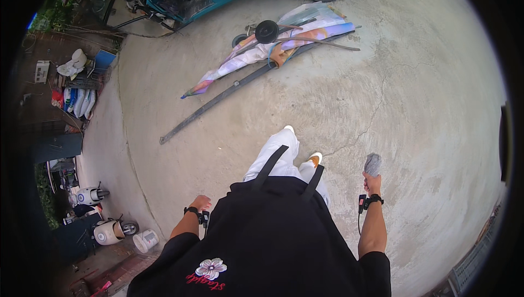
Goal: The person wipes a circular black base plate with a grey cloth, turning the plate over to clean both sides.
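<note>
Far L: white plastic bucket (145,242). Then L hand (202,203), low by wearer's black short-sleeved top (273,226), partly curled; can't tell if it's holding anything. Up mid: long dark-grey bar (202,110) alongside white-&-purple sheet bundle (246,57), both on pale grey concrete floor (436,106). R: R hand (373,182) closed round lower end of grey crumpled lump (373,163), rest sticking out past fist.

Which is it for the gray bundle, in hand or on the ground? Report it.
In hand: the right hand closes around the near end of the gray bundle.
</note>
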A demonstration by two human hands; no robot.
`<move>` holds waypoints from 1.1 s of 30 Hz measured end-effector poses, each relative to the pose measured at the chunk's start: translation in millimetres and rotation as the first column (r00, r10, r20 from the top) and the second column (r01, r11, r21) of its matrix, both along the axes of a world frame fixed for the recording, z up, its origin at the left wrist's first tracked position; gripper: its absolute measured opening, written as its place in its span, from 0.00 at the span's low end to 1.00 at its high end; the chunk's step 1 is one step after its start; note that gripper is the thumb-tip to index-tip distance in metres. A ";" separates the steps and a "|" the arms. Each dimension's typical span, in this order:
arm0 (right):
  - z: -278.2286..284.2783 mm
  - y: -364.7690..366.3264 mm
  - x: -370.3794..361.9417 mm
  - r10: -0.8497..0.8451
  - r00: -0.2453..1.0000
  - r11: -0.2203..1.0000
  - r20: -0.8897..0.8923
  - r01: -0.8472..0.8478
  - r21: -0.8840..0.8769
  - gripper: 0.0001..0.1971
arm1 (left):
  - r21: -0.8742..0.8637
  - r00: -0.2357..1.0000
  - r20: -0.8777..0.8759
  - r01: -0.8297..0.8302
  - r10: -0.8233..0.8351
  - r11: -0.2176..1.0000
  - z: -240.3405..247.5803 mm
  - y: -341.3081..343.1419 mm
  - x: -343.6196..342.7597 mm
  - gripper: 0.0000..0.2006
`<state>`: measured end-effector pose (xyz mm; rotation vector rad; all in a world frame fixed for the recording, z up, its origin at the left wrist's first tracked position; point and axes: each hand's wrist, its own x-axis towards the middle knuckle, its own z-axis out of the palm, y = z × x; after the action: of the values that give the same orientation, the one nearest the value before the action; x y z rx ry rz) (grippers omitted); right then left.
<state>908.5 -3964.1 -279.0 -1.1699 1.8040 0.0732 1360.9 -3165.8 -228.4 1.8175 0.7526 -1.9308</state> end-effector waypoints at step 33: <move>183.2 -557.7 1148.8 0.760 -0.046 0.240 0.648 -0.907 -0.346 0.51 | -0.865 0.378 0.374 -0.187 0.847 0.466 151.4 -1088.1 761.1 0.31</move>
<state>2057.3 -4521.9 -95.8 -1.6966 0.0574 0.4399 2121.9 -4253.9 -77.0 1.3347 0.1754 -0.5729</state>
